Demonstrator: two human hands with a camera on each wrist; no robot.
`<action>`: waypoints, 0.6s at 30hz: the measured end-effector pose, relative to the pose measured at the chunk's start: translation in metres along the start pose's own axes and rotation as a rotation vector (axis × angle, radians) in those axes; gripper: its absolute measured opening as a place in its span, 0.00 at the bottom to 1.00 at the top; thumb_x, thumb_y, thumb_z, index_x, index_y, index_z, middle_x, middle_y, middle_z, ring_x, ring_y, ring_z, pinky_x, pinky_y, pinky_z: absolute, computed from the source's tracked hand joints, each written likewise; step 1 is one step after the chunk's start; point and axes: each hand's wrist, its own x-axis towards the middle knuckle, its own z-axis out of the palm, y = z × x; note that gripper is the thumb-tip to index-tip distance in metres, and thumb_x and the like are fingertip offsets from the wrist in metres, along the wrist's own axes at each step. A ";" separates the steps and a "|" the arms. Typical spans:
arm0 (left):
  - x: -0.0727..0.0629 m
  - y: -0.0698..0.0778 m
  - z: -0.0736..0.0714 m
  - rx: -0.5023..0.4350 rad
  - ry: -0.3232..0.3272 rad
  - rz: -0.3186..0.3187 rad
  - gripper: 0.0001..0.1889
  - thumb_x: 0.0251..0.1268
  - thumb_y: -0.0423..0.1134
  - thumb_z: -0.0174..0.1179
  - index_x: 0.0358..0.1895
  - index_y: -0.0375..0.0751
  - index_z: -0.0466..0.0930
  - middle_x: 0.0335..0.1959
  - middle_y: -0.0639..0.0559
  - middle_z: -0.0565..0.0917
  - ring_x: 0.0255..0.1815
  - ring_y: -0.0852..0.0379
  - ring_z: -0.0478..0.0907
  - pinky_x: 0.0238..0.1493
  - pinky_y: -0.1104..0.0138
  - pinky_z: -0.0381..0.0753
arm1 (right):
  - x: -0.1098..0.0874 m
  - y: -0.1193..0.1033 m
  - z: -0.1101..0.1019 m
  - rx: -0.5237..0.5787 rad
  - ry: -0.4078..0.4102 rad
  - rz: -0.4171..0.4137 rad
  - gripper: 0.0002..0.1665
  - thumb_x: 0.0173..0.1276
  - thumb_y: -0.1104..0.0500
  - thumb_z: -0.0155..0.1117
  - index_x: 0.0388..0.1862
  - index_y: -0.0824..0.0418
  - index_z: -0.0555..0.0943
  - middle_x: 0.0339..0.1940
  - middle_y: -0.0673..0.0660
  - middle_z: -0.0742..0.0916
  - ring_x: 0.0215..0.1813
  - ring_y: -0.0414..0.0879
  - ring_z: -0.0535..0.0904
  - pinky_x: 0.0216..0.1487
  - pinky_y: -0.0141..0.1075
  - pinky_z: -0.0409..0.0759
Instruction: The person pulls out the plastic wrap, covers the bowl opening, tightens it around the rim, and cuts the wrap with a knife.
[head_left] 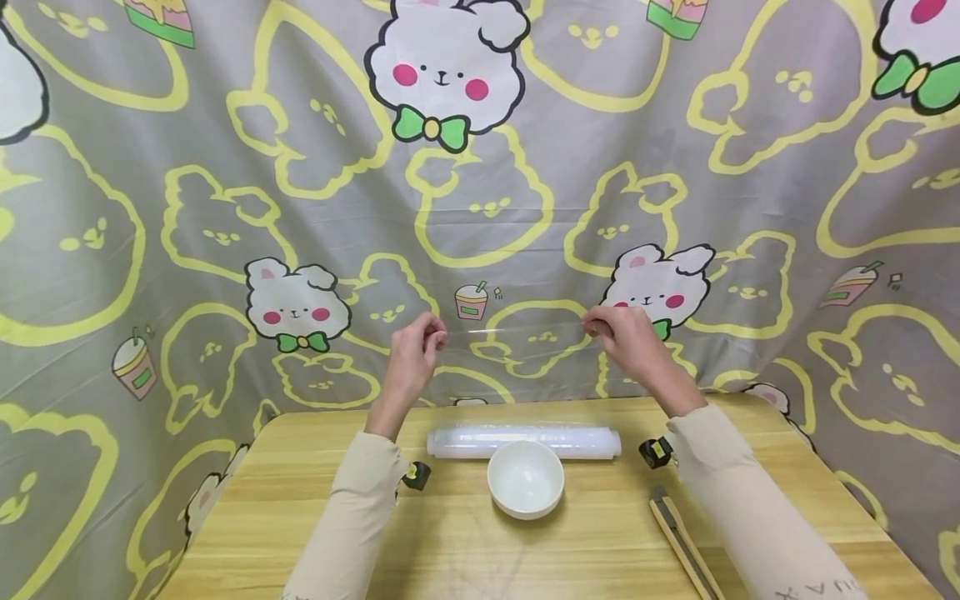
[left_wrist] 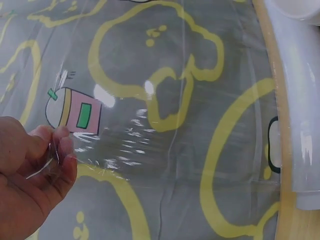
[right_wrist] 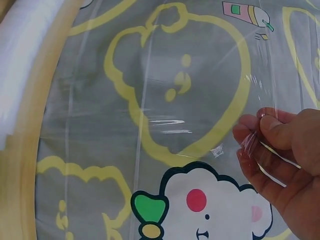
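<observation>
Raised above the far part of the table, my left hand (head_left: 415,348) pinches one side of a clear sheet of cling film (left_wrist: 132,142). At about the same height, my right hand (head_left: 632,340) pinches the other side of it. The film spans between the two hands, see-through except for glints and fine wrinkles. In both wrist views its edge bunches between thumb and fingers. Below the hands, a roll of cling film (head_left: 457,442) lies across the table behind a white bowl (head_left: 525,481), which stands upright.
A tan utility knife (head_left: 683,543) lies on the wooden table (head_left: 465,554), right of the bowl and beside the right sleeve. Small black-and-yellow devices sit by each cuff. A grey curtain (head_left: 517,204) printed with cartoon animals hangs close behind the table and on both sides.
</observation>
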 end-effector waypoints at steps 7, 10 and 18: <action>0.000 0.002 -0.003 0.009 0.010 0.017 0.04 0.70 0.26 0.61 0.35 0.33 0.79 0.29 0.42 0.85 0.32 0.48 0.84 0.36 0.60 0.86 | 0.000 -0.003 -0.003 -0.001 0.013 -0.001 0.10 0.73 0.75 0.59 0.42 0.68 0.87 0.35 0.62 0.91 0.37 0.56 0.89 0.38 0.49 0.88; -0.001 0.004 -0.004 0.006 0.008 0.027 0.04 0.70 0.26 0.62 0.35 0.33 0.79 0.29 0.42 0.85 0.32 0.49 0.84 0.35 0.60 0.86 | -0.002 -0.007 -0.006 0.001 0.012 -0.014 0.10 0.72 0.75 0.60 0.41 0.68 0.87 0.35 0.61 0.91 0.37 0.56 0.89 0.38 0.48 0.88; -0.014 0.010 -0.013 -0.009 -0.042 0.049 0.04 0.71 0.26 0.61 0.36 0.35 0.78 0.31 0.45 0.85 0.33 0.52 0.83 0.32 0.65 0.84 | -0.025 -0.019 -0.019 0.023 0.006 -0.080 0.09 0.70 0.74 0.63 0.42 0.67 0.87 0.33 0.57 0.91 0.34 0.49 0.88 0.33 0.41 0.87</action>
